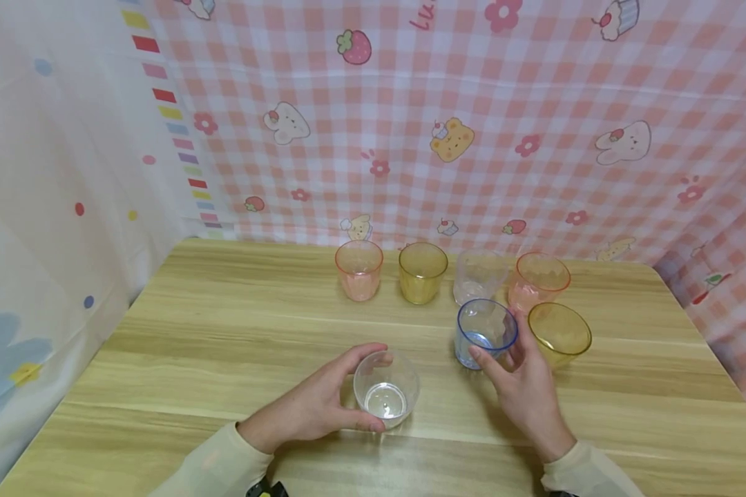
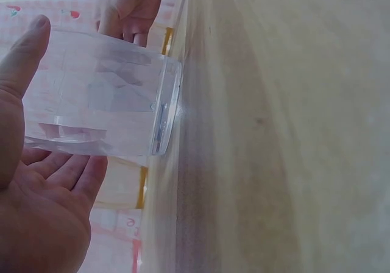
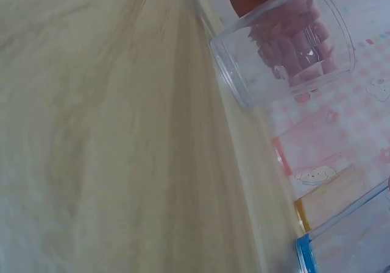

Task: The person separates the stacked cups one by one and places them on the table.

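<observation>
My left hand (image 1: pixel 313 407) holds a clear plastic cup (image 1: pixel 387 397) upright near the front middle of the table, thumb on the near side and fingers on the far side. The left wrist view shows the same clear cup (image 2: pixel 109 96) between thumb and fingers, its base close to the tabletop. Further right, my right hand (image 1: pixel 528 393) grips a blue-rimmed cup (image 1: pixel 472 355), thumb at its near side and fingers on its right. Those fingers pass beside a yellow cup (image 1: pixel 562 345). In the right wrist view the blue cup (image 3: pixel 347 242) appears at the lower right edge.
Along the back stand a pink cup (image 1: pixel 359 279), a yellow cup (image 1: pixel 423 279), another clear cup (image 1: pixel 472 283) and a second pink cup (image 1: pixel 537 279). The wooden table (image 1: pixel 193 331) meets a checked pink cloth (image 1: pixel 398 193) behind and a white cloth (image 1: pixel 56 172) at left.
</observation>
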### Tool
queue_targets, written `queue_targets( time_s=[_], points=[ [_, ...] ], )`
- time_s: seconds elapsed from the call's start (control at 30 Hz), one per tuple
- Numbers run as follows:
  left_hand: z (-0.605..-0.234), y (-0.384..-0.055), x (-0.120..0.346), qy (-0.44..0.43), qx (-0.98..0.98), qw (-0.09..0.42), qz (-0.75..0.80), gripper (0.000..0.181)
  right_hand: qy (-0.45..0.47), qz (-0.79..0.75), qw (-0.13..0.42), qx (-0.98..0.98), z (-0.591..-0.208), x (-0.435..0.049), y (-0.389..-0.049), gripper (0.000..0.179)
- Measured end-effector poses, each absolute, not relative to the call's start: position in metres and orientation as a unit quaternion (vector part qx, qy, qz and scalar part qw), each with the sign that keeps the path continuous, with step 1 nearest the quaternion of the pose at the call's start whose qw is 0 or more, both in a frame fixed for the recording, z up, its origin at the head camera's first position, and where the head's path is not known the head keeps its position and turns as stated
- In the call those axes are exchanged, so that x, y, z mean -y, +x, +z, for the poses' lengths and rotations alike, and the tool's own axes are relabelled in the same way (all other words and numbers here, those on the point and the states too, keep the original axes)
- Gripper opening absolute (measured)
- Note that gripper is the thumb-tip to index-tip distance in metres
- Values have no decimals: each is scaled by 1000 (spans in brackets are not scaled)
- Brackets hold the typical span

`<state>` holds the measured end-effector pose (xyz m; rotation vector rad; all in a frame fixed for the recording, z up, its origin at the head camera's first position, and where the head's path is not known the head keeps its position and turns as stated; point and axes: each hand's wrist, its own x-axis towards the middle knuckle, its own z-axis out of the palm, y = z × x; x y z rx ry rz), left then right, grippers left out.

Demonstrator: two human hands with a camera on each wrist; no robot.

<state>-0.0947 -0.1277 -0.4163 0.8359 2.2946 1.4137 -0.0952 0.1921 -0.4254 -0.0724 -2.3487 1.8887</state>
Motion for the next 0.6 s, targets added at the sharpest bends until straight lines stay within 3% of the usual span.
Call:
queue_targets(
  time_s=[0.23, 0.6],
  points=[
    [-417, -94, 127, 292, -804, 161, 493, 103, -35, 643, 40, 764, -427, -194, -96, 106],
    [-419, -96, 128, 297, -801, 166, 492, 101, -28, 653, 54, 755, -427, -193, -95, 104]
  ],
)
